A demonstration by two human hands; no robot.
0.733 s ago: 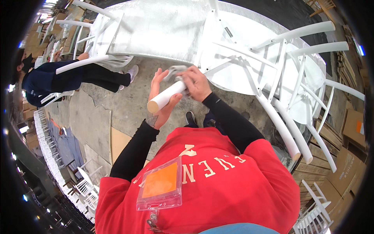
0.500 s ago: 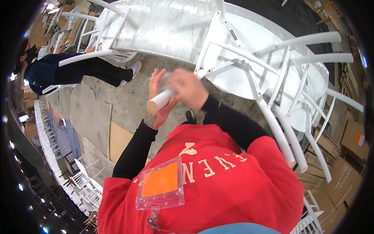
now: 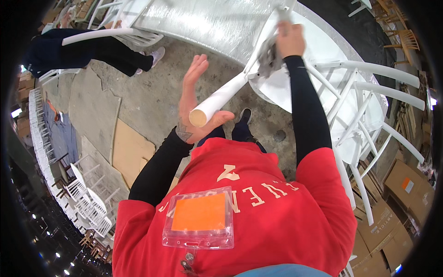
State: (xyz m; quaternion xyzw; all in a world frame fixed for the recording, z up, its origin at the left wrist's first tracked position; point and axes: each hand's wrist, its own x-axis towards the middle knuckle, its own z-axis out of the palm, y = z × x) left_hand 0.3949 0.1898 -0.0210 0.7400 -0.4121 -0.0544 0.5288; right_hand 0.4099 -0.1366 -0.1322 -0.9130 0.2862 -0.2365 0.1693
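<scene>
A white chair (image 3: 280,94) lies with its seat underside up on the wrapped table, one round leg (image 3: 220,100) pointing toward me. My left hand (image 3: 187,94) has its fingers stretched out and thumb spread, and the leg's bare wooden end rests against it in the crook between them. Farther up, my right hand (image 3: 292,41) is closed on a grey cloth (image 3: 268,56), pressed against the chair frame near the leg's far end. Motion blurs the cloth and the fingertips.
More white chair legs (image 3: 385,69) jut out at my right. Silvery wrapping covers the table (image 3: 198,27). Someone in dark clothes (image 3: 104,51) stands at the far left beside another white chair (image 3: 99,33). Cardboard boxes (image 3: 406,184) are stacked at the right; cardboard sheets (image 3: 131,143) lie on the floor.
My right hand has moved away from the leg's near end, up and right to its far end, with the cloth. My left hand stays by the near end, its fingers straighter.
</scene>
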